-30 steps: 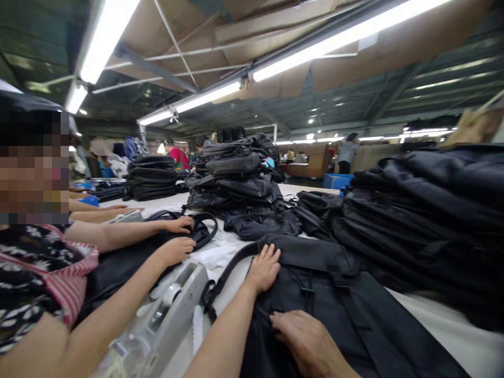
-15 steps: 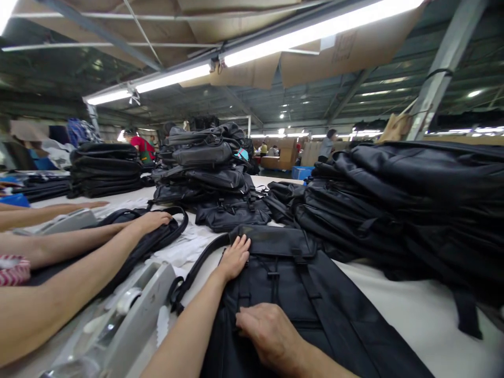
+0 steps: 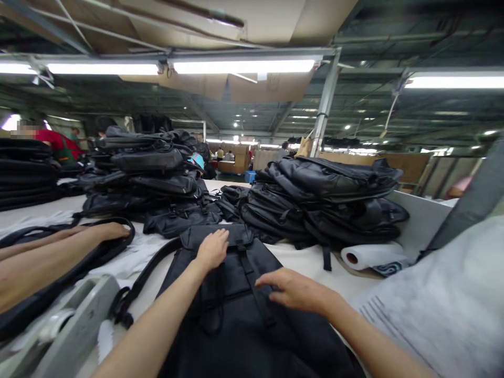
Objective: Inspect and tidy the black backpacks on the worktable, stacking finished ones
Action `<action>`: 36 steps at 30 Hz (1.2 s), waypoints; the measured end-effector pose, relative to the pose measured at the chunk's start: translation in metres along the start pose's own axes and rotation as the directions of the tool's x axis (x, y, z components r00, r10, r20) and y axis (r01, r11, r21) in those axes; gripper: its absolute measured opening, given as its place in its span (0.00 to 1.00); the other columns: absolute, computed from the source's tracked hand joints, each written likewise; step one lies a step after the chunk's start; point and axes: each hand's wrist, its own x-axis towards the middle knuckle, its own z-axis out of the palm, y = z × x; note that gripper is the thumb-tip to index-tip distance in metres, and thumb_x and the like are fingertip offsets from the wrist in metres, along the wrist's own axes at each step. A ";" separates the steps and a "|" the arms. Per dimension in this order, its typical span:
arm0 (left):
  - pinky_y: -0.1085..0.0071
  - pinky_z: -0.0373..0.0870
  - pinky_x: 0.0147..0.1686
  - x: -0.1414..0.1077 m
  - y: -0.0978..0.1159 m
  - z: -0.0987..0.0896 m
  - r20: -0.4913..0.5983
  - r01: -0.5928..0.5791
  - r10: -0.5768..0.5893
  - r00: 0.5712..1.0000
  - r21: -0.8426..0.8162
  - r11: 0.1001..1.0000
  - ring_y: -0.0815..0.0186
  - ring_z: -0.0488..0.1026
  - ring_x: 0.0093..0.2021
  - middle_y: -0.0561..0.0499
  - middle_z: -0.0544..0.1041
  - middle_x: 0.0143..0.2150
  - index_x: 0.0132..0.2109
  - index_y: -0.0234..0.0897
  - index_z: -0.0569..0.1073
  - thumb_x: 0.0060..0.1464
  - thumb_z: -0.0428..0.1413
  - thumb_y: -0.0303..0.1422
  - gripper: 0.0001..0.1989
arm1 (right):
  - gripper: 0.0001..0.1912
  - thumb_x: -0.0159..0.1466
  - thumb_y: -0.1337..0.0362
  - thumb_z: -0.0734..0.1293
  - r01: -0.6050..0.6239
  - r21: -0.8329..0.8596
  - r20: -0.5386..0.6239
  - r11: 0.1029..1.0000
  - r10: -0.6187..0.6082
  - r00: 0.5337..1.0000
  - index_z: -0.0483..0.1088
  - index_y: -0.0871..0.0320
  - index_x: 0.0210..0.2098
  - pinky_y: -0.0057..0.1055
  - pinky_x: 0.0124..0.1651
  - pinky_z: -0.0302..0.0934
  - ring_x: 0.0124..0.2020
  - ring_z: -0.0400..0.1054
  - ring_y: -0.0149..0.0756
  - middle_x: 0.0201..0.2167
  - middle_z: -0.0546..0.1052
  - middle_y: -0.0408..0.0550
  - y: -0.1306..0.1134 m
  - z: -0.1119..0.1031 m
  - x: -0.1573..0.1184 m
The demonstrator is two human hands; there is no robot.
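A black backpack [image 3: 244,325] lies in front of me on the pale table, its top flap [image 3: 236,235] at the far end. My left hand [image 3: 213,249] rests on that flap, fingers stretched out and holding nothing. Over the bag's right side, my right hand [image 3: 293,287] has its thumb and fingers apart, close to a black strap [image 3: 252,278]. From this angle I cannot tell whether the fingertips touch the strap. A shoulder strap [image 3: 151,268] curves off the bag's left edge.
At left, a co-worker's hand [image 3: 112,230] lies on another black bag [image 3: 59,289]. A grey tape dispenser [image 3: 84,315] stands between us. Stacked black bags rise behind, left [image 3: 145,163] and right [image 3: 315,184]. A white roll [image 3: 366,256] and a large white plastic sack [image 3: 452,294] are at right.
My view has swung right. My right hand has moved from the backpack's left side to its right side, and its curled fingers have opened. My left hand has slid right along the flap.
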 end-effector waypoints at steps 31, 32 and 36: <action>0.54 0.39 0.67 -0.074 0.004 -0.029 0.218 0.046 0.004 0.976 -0.226 0.973 0.56 0.41 0.70 0.44 0.48 0.70 0.67 0.34 0.52 0.59 0.40 0.46 0.33 | 0.16 0.65 0.60 0.57 -0.254 0.043 -0.455 0.966 0.245 0.856 0.72 0.56 0.44 0.35 0.50 0.61 0.47 0.71 0.41 0.45 0.78 0.50 0.023 0.034 -0.049; 0.54 0.40 0.67 -0.094 -0.005 -0.037 0.187 0.095 -0.051 0.981 -0.235 0.967 0.55 0.42 0.70 0.43 0.48 0.70 0.67 0.33 0.53 0.57 0.43 0.46 0.35 | 0.19 0.64 0.58 0.57 -0.320 0.091 -0.448 0.943 0.326 0.832 0.70 0.60 0.49 0.38 0.55 0.59 0.51 0.69 0.43 0.49 0.76 0.55 0.034 0.033 -0.056; 0.58 0.43 0.67 -0.190 -0.040 -0.053 0.071 0.289 -0.285 0.956 -0.393 0.873 0.54 0.52 0.68 0.43 0.57 0.67 0.64 0.31 0.60 0.50 0.47 0.51 0.39 | 0.34 0.64 0.50 0.55 -0.465 0.265 -0.212 0.845 0.522 0.826 0.60 0.72 0.59 0.41 0.63 0.50 0.62 0.59 0.48 0.60 0.66 0.64 0.050 0.043 -0.084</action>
